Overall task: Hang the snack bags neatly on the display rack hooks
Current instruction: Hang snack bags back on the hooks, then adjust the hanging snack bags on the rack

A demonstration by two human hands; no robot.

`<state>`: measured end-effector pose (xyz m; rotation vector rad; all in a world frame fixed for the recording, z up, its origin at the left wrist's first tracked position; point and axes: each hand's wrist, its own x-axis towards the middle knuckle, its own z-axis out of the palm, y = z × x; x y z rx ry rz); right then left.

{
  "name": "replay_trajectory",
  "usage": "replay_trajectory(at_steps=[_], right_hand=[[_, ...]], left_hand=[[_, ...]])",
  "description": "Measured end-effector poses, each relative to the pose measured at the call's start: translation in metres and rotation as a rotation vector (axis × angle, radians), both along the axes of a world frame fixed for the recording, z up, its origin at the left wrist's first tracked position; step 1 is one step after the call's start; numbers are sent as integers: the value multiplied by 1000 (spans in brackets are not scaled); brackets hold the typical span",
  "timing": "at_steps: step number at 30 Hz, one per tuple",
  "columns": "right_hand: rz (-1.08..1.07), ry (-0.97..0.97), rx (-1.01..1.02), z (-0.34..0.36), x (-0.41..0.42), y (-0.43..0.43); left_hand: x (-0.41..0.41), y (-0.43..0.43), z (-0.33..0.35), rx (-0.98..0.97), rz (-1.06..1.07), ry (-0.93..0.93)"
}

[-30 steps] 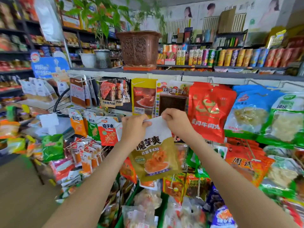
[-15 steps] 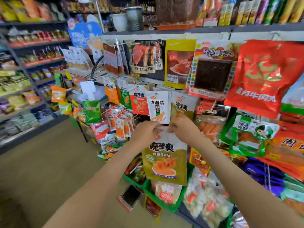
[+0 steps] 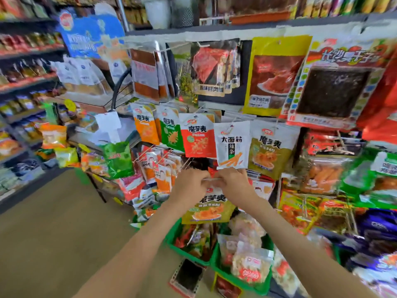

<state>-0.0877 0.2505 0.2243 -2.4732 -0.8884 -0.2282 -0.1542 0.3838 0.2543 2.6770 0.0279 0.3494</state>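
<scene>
Display rack [image 3: 245, 72]: several tiers of hanging packets; edges of the view smeared
Green baskets [image 3: 261, 286]: under the rack; full of loose packets
Middle row: white bag [image 3: 232, 145] and olive bag [image 3: 270, 149] hang side by side
Held snack bag [image 3: 209, 208]: olive-green; upright, just below the white bag, above the baskets; seemingly on no hook, though blur hides its top edge
Left hand [image 3: 190, 186]: fingers curled, pinching the bag's top left
Right hand [image 3: 233, 184]: pinching its top right; close beside the left hand
</scene>
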Motion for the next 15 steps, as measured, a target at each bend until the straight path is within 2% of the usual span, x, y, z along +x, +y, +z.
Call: replay_trajectory(at_steps=[6,11,15], right_hand=[[-207,62,138,11,13,48],[-346,107,114,19,34,21],[-596,230,246,16,46,-13]], left_hand=[[37,62,5,43,-125,-20],[75,46,9,39,-257,-80],[99,13,1,-42,-323,-29]])
